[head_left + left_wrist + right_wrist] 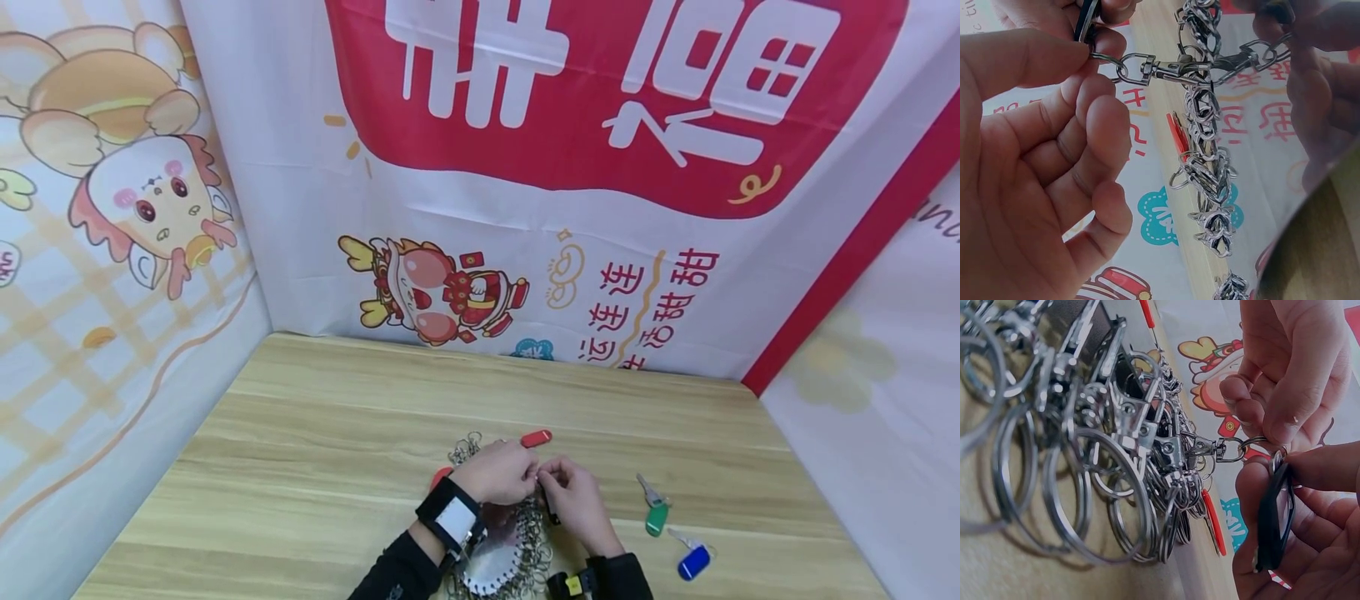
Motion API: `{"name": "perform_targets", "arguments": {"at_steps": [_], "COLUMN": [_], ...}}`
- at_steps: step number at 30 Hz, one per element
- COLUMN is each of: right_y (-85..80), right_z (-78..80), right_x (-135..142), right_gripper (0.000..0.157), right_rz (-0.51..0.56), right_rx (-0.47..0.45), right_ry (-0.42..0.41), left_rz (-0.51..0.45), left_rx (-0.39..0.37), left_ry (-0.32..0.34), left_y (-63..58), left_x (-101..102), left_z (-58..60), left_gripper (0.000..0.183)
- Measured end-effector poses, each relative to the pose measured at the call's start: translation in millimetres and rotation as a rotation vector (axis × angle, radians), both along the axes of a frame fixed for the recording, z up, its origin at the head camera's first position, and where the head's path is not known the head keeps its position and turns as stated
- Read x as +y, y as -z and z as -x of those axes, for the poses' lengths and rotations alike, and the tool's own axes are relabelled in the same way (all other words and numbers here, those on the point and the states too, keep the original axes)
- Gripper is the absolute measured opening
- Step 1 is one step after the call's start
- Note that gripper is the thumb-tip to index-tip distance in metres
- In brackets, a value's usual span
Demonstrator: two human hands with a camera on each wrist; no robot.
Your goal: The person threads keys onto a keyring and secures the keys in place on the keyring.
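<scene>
A shiny round metal disc [491, 560] has many swivel clips with split rings [1094, 494] hanging around its edge. My left hand [498, 472] is over its far edge, thumb and finger pinching the split ring [1105, 58] of one clip [1175, 69]. Close against it, my right hand [576, 496] pinches a black key tag [1274, 519] by its ring end. The tag's small ring [1277, 459] meets the clip's split ring between the fingertips; whether they are linked I cannot tell. The disc mirrors the left hand in the left wrist view.
On the wooden table [322, 433], a red key tag [536, 438] lies beyond the hands and another red piece [441, 477] by the left wrist. Keys with a green tag [656, 519] and a blue tag [693, 562] lie to the right. Printed cloths [285, 208] surround the table.
</scene>
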State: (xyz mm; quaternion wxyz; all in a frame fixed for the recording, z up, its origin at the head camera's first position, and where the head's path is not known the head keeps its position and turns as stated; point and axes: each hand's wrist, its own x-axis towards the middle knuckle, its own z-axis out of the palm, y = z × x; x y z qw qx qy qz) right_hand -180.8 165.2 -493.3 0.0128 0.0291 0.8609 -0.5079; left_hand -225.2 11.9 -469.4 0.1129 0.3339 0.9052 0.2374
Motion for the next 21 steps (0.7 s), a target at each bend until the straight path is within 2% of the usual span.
{"name": "perform_targets", "arguments": {"at_steps": [16,21], "right_y": [0.9,1.0], "right_z": [0.1,-0.2], "right_x": [-1.4,-1.7], "right_gripper": [0.011,0.010], "right_rz": [-0.002,-0.007], "right_rx": [0.000,0.011], "right_ry": [0.006,0.012], "left_rz": [-0.014,-0.012], "left_rx": [-0.034,-0.014], "left_ry": [-0.020,-0.006], "left_y": [0.1,-0.1], "left_x": [-0.6,-0.2], "left_z": [-0.8,-1.4], "left_gripper": [0.026,0.024]}}
